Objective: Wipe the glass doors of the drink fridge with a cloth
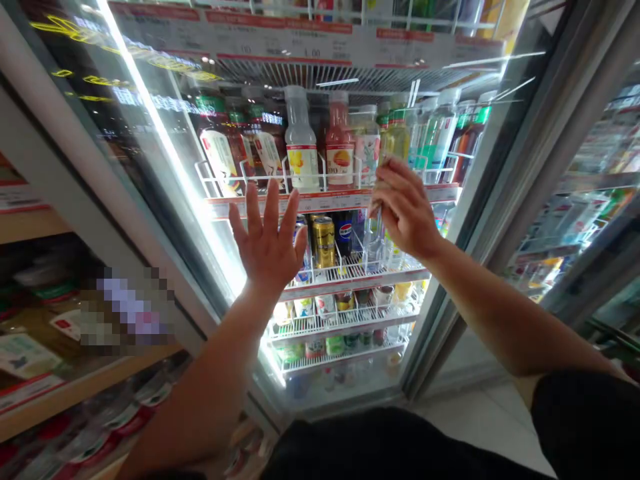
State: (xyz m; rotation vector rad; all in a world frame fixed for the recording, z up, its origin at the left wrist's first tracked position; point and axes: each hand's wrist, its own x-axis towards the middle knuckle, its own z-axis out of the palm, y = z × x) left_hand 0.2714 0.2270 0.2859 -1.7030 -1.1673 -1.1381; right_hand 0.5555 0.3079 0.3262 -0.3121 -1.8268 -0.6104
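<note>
My left hand (270,243) is held up with its fingers spread, in front of the glass door of a lit drinks fridge. Whether the palm presses on the glass I cannot tell. To the right, my right hand (407,210) is closed, its fingers bent together near the upper shelf edge; what they hold, if anything, is too small to make out. Behind the glass stand a bottle with a yellow-flower label (303,167), a pinkish-orange juice bottle (340,163) and a clear bottle with a pink label (367,143). Below are a gold can (324,243) and a dark Pepsi bottle (344,233).
White wire shelves (350,323) carry more cans and cups lower down. A metal door frame (480,220) runs along the right, with another stocked fridge beyond it. At the left, a shelf (40,393) holds packaged bottles. Pale floor (480,427) shows below.
</note>
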